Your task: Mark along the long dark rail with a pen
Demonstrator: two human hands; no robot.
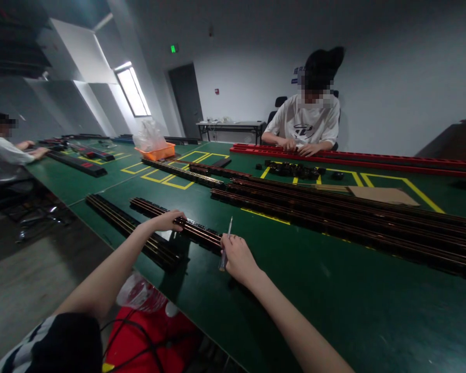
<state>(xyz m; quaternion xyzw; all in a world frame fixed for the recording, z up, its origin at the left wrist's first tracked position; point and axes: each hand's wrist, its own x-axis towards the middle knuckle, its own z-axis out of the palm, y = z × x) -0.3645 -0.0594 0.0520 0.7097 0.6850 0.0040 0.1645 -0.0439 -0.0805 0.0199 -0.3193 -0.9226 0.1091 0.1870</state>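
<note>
No text can be read for certain. The green sign [173, 48] on the wall [241, 70] is too small; the characters [299, 70] beside a person [308, 114] are blurred and partly hidden; the dark print [301, 130] on the white shirt [328, 122] is unreadable.

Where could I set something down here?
The widest bare patch of green table lies between the right forearm and the long dark rails; a smaller one separates these from the held rail. It's crowded by the left hand, with another rail alongside.
</note>
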